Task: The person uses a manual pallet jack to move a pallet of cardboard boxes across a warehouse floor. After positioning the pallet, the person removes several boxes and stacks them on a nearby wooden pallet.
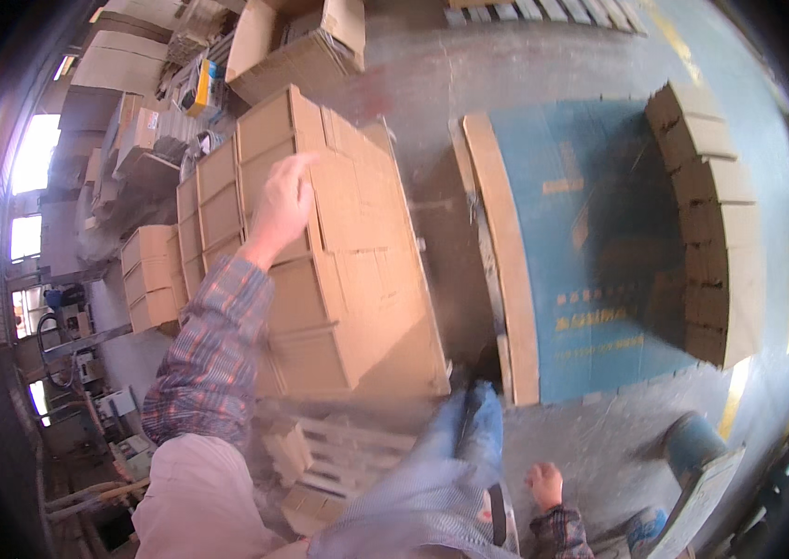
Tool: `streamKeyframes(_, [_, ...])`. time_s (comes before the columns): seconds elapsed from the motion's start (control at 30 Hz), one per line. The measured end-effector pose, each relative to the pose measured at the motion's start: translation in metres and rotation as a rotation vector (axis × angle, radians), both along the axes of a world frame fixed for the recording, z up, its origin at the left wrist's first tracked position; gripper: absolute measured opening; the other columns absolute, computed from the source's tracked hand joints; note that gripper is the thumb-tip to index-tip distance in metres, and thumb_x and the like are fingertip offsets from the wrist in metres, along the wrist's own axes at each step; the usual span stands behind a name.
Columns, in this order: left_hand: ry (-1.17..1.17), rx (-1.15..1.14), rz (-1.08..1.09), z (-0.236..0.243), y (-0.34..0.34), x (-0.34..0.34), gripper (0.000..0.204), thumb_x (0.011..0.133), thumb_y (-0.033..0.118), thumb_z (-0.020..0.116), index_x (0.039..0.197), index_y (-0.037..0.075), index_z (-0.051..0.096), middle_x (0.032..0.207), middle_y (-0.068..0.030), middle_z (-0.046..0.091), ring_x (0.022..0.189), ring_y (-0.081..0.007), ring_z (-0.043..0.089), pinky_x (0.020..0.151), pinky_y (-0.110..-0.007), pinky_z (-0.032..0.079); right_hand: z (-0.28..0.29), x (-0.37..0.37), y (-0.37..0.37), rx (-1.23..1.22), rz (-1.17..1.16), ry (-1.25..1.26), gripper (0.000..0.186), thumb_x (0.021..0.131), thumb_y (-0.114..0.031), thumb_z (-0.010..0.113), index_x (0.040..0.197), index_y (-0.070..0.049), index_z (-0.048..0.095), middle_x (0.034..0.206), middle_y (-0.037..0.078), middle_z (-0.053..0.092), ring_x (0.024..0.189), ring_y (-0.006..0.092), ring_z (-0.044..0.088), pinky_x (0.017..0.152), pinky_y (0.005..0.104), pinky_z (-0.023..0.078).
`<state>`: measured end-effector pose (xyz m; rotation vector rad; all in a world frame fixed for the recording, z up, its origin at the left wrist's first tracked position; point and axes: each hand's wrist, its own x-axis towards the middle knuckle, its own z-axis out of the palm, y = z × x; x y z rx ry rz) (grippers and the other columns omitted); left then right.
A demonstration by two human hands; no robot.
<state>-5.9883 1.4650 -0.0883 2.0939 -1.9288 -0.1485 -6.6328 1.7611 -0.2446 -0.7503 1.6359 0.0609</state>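
Observation:
My left hand (284, 203), in a plaid sleeve, reaches over a large stack of brown cardboard boxes (380, 289). Its fingers are slightly blurred and look partly extended near the upper edge of the stack; I see nothing held in them, and whether they touch the cardboard is unclear. Low on the right, my right hand (544, 484) hangs beside my leg with its fingers curled in, and nothing shows in it. Right of the stack lies a broad blue printed sheet (590, 242) with a brown edge strip (503, 252).
A row of brown cardboard pieces (716, 252) stands along the blue sheet's right side. An open carton (296, 61) is beyond the stack, a wooden pallet (357, 456) near my legs. Smaller boxes (152, 270) sit left. A blue cylindrical container (695, 443) is at lower right.

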Motion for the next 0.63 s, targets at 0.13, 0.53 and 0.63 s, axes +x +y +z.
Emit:
streamKeyframes(0.13, [-0.048, 0.336, -0.401, 0.031, 0.074, -0.067, 0.027, 0.081, 0.000, 0.055, 0.106, 0.007, 0.065, 0.127, -0.0119, 0.057, 0.124, -0.0337, 0.049, 0.107, -0.044, 0.039, -0.005, 0.017, 0.016, 0.028, -0.157, -0.071, 0.025, 0.097, -0.014, 0.056, 0.115, 0.003, 0.059, 0.087, 0.006, 0.063, 0.068, 0.0126, 0.062, 0.059, 0.0254, 0.051])
streamKeyframes(0.53, [-0.319, 0.830, -0.662, 0.040, 0.124, -0.118, 0.041, 0.080, 0.037, 0.070, 0.111, 0.012, 0.068, 0.141, -0.0120, 0.046, 0.138, -0.0335, 0.035, 0.118, -0.052, 0.022, -0.013, 0.064, 0.067, 0.000, -0.269, -0.129, 0.028, 0.093, -0.010, 0.060, 0.116, 0.004, 0.061, 0.092, 0.013, 0.068, 0.072, 0.0153, 0.067, 0.068, 0.0284, 0.056])
streamKeyframes(0.63, [-0.396, 0.903, -0.654, 0.036, 0.120, -0.123, 0.046, 0.078, 0.040, 0.072, 0.113, 0.012, 0.068, 0.143, -0.0123, 0.045, 0.139, -0.0328, 0.034, 0.119, -0.053, 0.021, -0.020, 0.067, 0.079, 0.001, -0.287, -0.147, 0.028, 0.093, -0.013, 0.061, 0.117, 0.002, 0.062, 0.093, 0.013, 0.069, 0.074, 0.0160, 0.068, 0.070, 0.0304, 0.056])
